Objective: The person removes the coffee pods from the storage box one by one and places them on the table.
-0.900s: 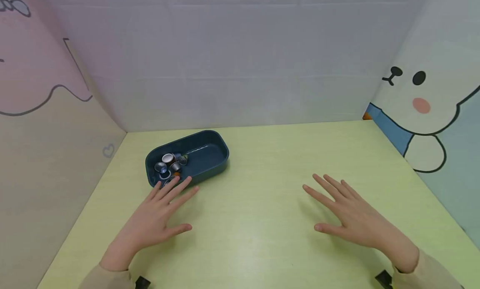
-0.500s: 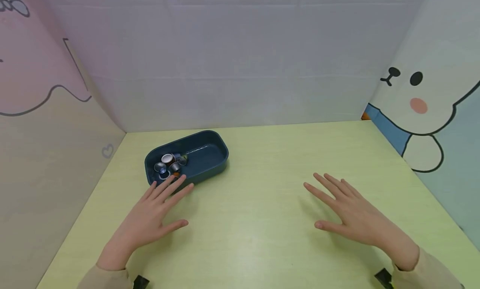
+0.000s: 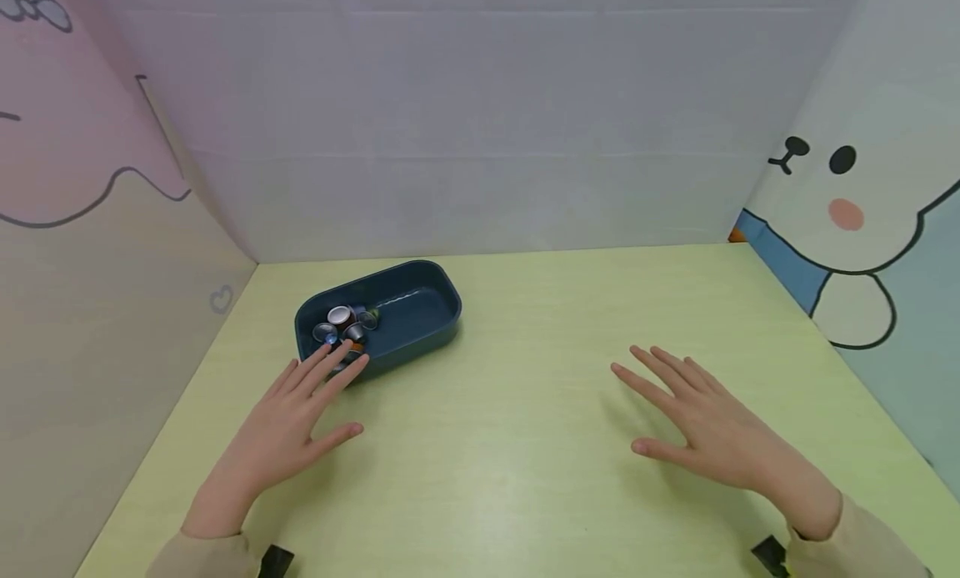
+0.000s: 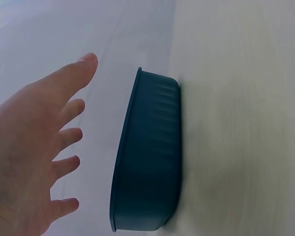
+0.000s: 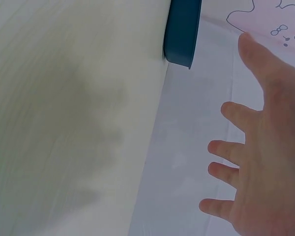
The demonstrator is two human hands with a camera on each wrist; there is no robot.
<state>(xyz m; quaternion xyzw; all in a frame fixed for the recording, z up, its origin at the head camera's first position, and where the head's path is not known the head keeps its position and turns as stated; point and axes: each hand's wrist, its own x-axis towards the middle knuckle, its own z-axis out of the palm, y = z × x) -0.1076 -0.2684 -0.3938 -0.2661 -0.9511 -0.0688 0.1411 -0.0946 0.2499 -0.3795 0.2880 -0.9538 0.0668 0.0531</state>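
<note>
Indeed, capsules [image 3: 341, 317] near the left hand [image 3: 276, 434] look illegibly small.

The tray [image 3: 420, 315] looks like smooth, glossy plastic, the capsules [image 3: 340, 315] shiny metal, the table [image 3: 495, 453] smooth, faintly grained wood with a soft sheen, the wall [image 3: 480, 128] matt, creased sheeting, and the sleeves [image 3: 201, 559] matt cloth.
</note>
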